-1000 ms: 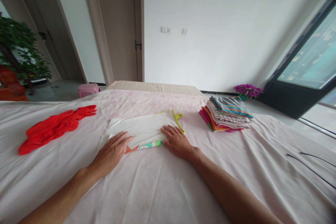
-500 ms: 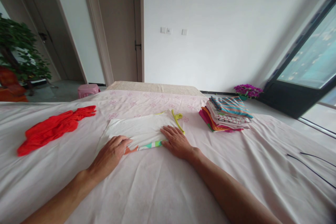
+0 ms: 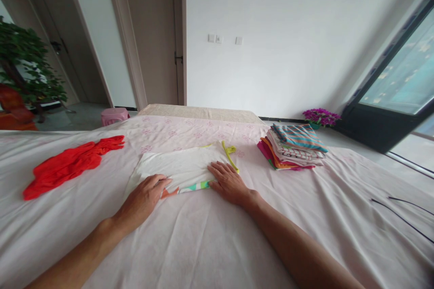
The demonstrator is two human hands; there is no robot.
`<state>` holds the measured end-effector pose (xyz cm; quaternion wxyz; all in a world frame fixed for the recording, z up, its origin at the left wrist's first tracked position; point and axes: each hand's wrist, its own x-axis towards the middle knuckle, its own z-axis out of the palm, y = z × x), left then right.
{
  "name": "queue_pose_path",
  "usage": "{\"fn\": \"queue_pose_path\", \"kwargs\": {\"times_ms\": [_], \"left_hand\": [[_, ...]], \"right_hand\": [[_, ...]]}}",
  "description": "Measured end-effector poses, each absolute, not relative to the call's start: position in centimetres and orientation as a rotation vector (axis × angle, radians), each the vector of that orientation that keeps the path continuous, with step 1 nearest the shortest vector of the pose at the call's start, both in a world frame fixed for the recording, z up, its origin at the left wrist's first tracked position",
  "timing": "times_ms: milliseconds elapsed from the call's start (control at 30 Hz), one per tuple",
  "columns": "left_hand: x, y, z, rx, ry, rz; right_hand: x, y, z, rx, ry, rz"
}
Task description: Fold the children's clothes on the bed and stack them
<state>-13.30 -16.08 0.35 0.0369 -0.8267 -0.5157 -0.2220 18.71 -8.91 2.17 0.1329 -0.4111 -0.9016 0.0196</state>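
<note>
White garment (image 3: 185, 166) lies long axis L–R mid-bed (image 3: 217, 244); left hand (image 3: 144, 198) & right hand (image 3: 230, 184) flat, fingers spread on its near edge, holding nothing.

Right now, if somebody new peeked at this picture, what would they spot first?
Probably the bright red cloth crumpled at the left of the pale pink bed sheet. Next, the left hand and right hand pressing flat on a white folded garment in the middle. A colourful stack of folded clothes sits at the right.
</note>
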Motion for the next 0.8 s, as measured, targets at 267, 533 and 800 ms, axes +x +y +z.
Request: {"fn": "queue_pose_path", "kwargs": {"times_ms": [267, 533, 800], "left_hand": [[-13.74, -15.77, -0.34, -2.542, -1.596, -0.653], [-13.62, -15.88, -0.19, -2.533, -1.606, -0.652], [-13.68, -15.82, -0.29, -2.523, -1.585, -0.676]], "right_hand": [[18.67, -8.90, 2.21, -1.188, -2.615, 0.054], [18.78, -8.79, 2.02, -1.182, -2.613, 0.058], [18.73, -8.79, 2.11, -1.195, -2.624, 0.060]]}}
